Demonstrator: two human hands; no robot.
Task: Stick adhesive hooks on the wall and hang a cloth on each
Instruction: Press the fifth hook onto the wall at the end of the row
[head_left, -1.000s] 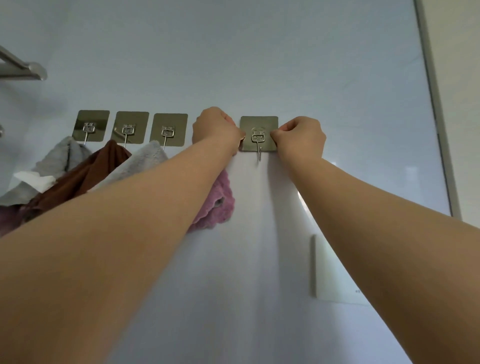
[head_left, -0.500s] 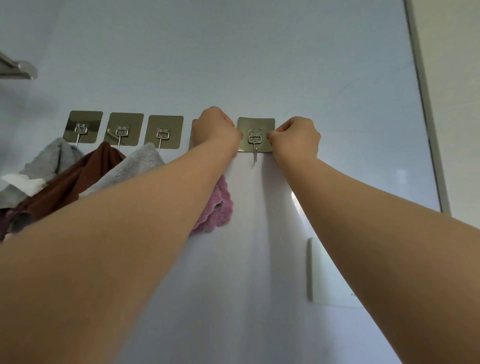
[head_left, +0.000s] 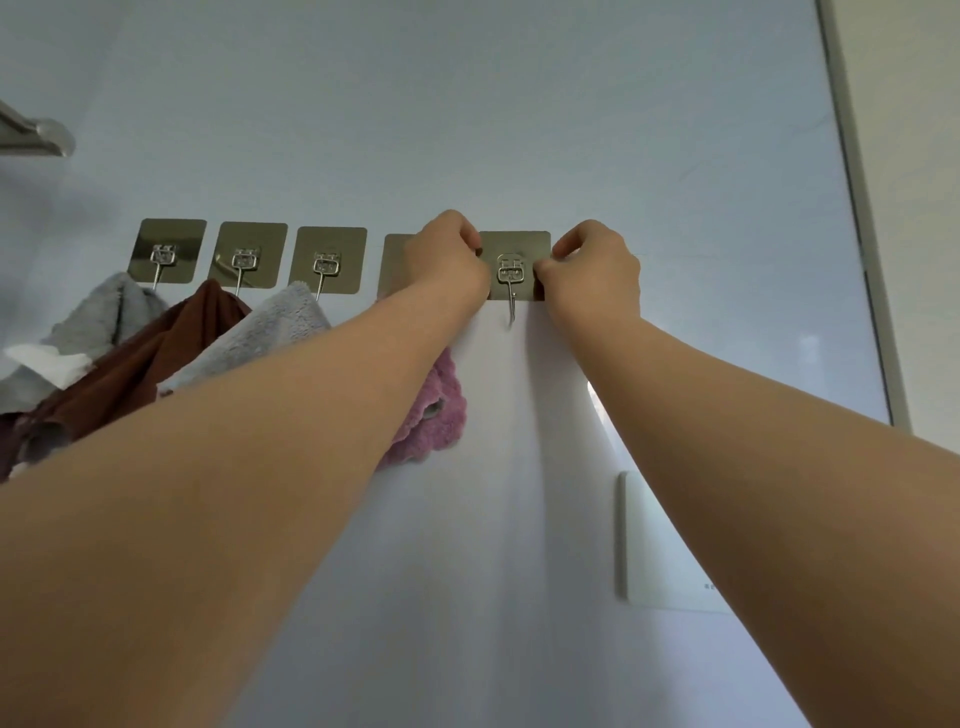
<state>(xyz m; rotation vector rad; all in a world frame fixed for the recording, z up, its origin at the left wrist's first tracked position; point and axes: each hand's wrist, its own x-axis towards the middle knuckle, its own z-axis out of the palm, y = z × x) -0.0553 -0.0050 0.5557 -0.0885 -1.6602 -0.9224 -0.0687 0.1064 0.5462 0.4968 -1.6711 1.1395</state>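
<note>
A row of square adhesive hooks runs along the pale wall. The rightmost hook (head_left: 513, 262) carries no cloth, and its metal prong hangs free. My left hand (head_left: 445, 260) presses its left edge with curled fingers. My right hand (head_left: 592, 270) presses its right edge the same way. The hook to its left (head_left: 395, 260) is partly hidden by my left hand, and a pink cloth (head_left: 431, 415) hangs below it. Further left, three hooks hold a light grey cloth (head_left: 270, 338), a brown cloth (head_left: 150, 358) and a grey cloth (head_left: 101, 317).
A white switch plate (head_left: 649, 545) sits on the wall below right, partly behind my right forearm. A metal rail end (head_left: 47, 137) juts out at the upper left. A pale frame edge (head_left: 862, 223) runs down the right side.
Both hands stay pressed on the rightmost hook's pad. The view has shifted slightly, with no real movement of the hands or cloths.
</note>
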